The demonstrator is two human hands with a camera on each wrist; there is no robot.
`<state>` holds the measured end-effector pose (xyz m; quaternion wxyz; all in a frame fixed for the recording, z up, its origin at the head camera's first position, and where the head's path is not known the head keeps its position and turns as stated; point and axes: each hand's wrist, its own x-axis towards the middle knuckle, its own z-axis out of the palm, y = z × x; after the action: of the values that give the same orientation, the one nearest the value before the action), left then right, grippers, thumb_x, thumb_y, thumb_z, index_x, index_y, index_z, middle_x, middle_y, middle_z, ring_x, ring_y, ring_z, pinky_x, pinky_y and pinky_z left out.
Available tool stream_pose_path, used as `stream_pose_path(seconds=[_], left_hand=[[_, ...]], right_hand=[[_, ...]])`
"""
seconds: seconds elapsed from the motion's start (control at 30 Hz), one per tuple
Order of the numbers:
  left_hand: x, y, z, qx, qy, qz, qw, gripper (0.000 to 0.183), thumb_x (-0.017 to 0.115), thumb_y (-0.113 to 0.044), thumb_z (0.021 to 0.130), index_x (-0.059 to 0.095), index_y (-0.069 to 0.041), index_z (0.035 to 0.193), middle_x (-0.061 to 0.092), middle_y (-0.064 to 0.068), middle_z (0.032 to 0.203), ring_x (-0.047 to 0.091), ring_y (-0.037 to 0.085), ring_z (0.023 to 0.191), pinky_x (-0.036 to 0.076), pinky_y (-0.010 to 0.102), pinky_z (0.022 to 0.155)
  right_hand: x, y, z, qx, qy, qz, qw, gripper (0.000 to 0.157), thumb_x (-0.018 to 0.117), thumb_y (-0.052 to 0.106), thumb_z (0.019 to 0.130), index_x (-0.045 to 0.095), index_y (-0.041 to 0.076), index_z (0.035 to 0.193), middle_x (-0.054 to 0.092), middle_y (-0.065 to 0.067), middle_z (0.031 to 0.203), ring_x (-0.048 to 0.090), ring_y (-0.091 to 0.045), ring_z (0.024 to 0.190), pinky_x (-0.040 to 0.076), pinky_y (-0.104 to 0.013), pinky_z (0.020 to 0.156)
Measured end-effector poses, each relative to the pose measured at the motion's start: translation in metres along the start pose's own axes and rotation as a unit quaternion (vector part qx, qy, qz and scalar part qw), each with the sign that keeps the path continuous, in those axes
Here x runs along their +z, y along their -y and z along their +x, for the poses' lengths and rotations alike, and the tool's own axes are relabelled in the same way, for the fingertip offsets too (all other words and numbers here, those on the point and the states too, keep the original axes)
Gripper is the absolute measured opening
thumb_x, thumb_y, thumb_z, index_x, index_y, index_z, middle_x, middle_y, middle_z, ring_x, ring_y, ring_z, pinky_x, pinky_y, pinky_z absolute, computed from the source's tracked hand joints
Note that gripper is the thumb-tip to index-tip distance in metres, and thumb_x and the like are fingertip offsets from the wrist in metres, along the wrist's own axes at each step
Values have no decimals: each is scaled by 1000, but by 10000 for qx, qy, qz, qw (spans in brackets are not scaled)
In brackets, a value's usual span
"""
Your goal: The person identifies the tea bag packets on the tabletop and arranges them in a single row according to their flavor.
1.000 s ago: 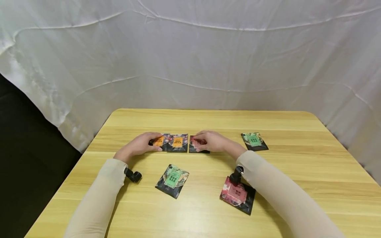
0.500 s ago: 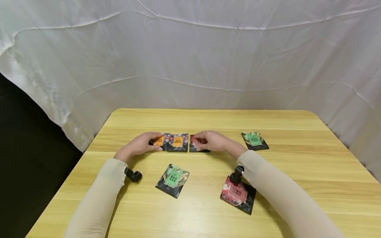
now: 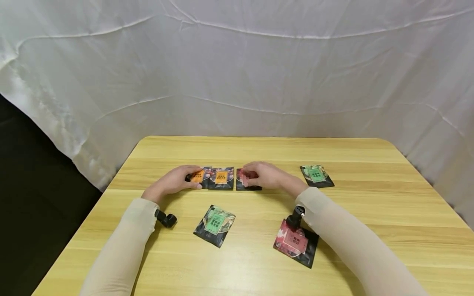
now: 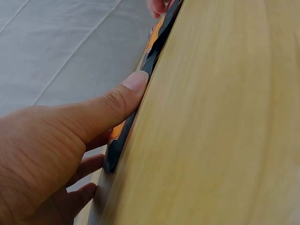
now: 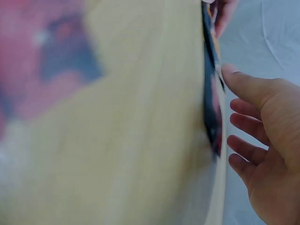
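Two small flat packets with orange labels and a third with a pink label form a row across the middle of the table. My left hand (image 3: 177, 179) rests at the leftmost orange-label packet (image 3: 198, 176), thumb along its near edge. Beside that lies the second orange-label packet (image 3: 221, 177), their edges overlapping. My right hand (image 3: 264, 175) lies over the pink-label packet (image 3: 244, 180), partly covering it. A narrow gap separates this packet from the orange ones. In the right wrist view, the right thumb (image 5: 246, 84) is at the packet while the other fingers are spread loosely.
One green-label packet (image 3: 214, 225) lies in front of the row, between the forearms. A second pink-label packet (image 3: 295, 242) is under the right wrist camera (image 3: 295, 218). Farther right is another green-label packet (image 3: 317, 176). A pale cloth (image 3: 259, 82) hangs behind the wooden table (image 3: 237, 263).
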<state>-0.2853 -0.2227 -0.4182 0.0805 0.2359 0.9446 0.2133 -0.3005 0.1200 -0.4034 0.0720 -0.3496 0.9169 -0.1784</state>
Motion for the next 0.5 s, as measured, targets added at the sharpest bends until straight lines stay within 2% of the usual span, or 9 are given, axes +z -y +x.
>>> stream_pose_path(seconds=[0.1, 0.3, 0.5], left_hand=[[1, 0, 1, -5, 3, -2, 10000, 78, 68, -48, 89, 40, -10, 151, 38, 16, 152, 32, 38, 140, 27, 55, 113], [0, 1, 1, 2, -33, 29, 10000, 78, 68, -48, 89, 40, -9, 151, 38, 17, 152, 32, 39, 140, 27, 55, 113], [-1, 3, 2, -25, -34, 41, 10000, 78, 69, -47, 90, 40, -8, 150, 38, 18, 152, 32, 39, 140, 27, 55, 113]], right_hand=[[-7, 1, -4, 6, -130, 20, 9999, 56, 66, 36, 95, 54, 7, 141, 49, -11, 145, 49, -28, 129, 38, -45, 109], [-23, 6, -12, 100, -120, 155, 9998, 54, 66, 34, 95, 54, 9, 142, 47, -9, 147, 44, -28, 134, 34, -47, 111], [-32, 7, -27, 86, -118, 195, 9997, 55, 67, 36, 94, 54, 12, 142, 50, -8, 145, 42, -29, 135, 32, -49, 112]])
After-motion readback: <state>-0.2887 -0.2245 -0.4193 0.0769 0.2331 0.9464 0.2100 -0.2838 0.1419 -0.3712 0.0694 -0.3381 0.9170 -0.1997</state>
